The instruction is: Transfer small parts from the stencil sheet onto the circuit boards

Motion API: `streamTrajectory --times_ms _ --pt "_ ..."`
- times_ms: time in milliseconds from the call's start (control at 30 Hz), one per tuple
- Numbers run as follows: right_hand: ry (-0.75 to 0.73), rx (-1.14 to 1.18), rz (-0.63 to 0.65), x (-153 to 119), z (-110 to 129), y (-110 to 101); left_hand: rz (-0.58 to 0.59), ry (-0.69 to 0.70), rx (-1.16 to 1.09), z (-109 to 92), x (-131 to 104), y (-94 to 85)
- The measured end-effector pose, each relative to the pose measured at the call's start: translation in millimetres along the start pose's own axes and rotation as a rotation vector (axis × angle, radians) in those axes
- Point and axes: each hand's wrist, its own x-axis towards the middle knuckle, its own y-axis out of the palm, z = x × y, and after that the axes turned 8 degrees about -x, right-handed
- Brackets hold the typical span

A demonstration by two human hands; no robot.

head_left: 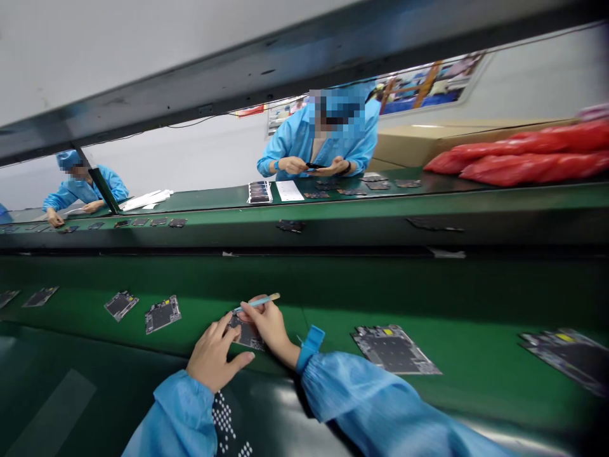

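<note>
One board [250, 336] on green belt [328, 311] is touched by left hand [212, 359], fingers spread; pen-like tool [266, 301] is pinched by right hand [275, 331]; done and undone among other boards [396, 351] can't be told

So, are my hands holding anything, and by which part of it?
Your right hand holds the light blue pen-like tool near its lower end. Your left hand seems only to touch the circuit board.

Light-blue, slightly wrinkled sleeves [361, 387], gathered at the cuffs; bright-blue wristband [310, 348].
</note>
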Motion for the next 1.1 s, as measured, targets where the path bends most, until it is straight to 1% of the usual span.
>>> streamTrajectory --times_ms 267,367,467,567,633,667,733,767,833,867,933,1000,1033,1100 --pt "-0.001 0.009 -0.004 -1 2 -14 0.009 0.067 0.002 -3 6 4.1" --pt "-0.002 0.026 -0.033 -3 3 -18 0.008 0.082 0.006 -8 8 7.6" --pt "-0.004 0.079 -0.088 -4 7 -21 0.009 0.092 0.008 -13 11 14.3" --pt "-0.001 0.175 -0.131 -10 20 -25 0.009 0.103 -0.006 -15 15 17.4" --pt "0.01 0.23 -0.114 -21 36 -31 0.009 0.12 -0.025 -16 14 13.2" --pt "0.025 0.253 -0.083 -30 45 -36 -0.002 0.124 -0.038 -17 11 9.5" --pt "0.085 0.292 0.033 -53 64 -48 -0.082 0.095 -0.075 -20 -6 1.6" --pt "0.142 0.32 0.138 -66 72 -55 -0.142 0.063 -0.092 -22 -18 -1.0" --pt "0.245 0.328 0.342 -91 80 -69 -0.253 0.019 -0.114 -27 -50 -0.4" --pt "0.274 0.313 0.426 -103 80 -75 -0.283 0.022 -0.113 -30 -67 3.0" --pt "0.273 0.26 0.538 -121 70 -84 -0.323 0.08 -0.113 -35 -98 14.5" --pt "0.229 0.224 0.59 -135 51 -86 -0.36 0.138 -0.11 -39 -121 27.8" --pt "0.205 0.217 0.604 -140 41 -86 -0.362 0.175 -0.101 -41 -127 33.9" --pt "0.166 0.213 0.623 -148 21 -84 -0.346 0.264 -0.067 -42 -134 44.0"
